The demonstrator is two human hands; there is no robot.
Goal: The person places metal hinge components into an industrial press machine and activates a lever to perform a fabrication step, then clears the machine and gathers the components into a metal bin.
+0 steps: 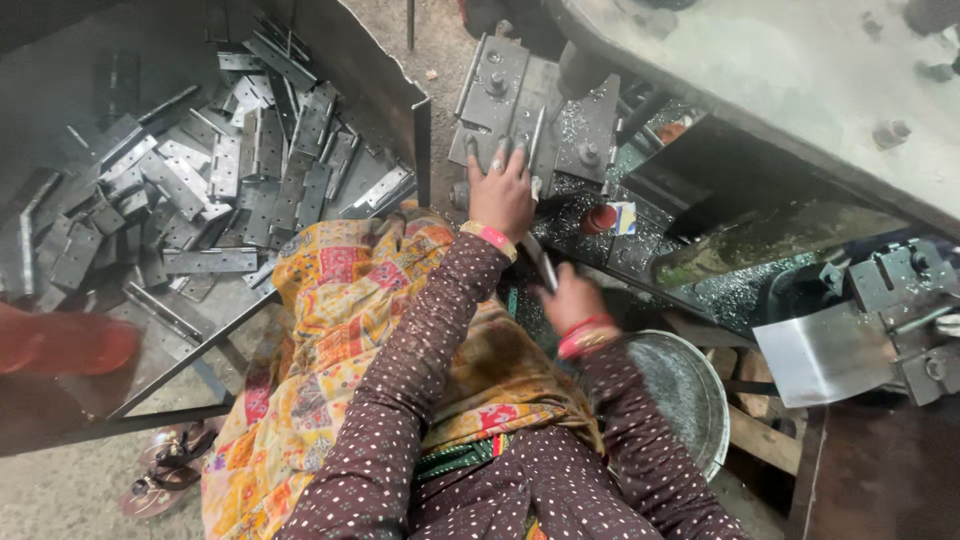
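My left hand (500,190) rests with fingers spread on the grey metal fixture (520,105) of a press machine, pressing on a flat metal piece there. My right hand (568,295) is lower and nearer to me, closed around a thin flat metal strip (543,265) that sticks up toward the machine. Both arms wear dark dotted sleeves with red and pink bangles at the wrists. A patterned yellow cloth (350,330) lies over my lap.
A large metal bin (180,170) on the left holds several flat perforated metal plates. A round steel bowl (690,390) sits at lower right. The machine's body (800,70) fills the upper right. A sandal (165,465) lies on the floor.
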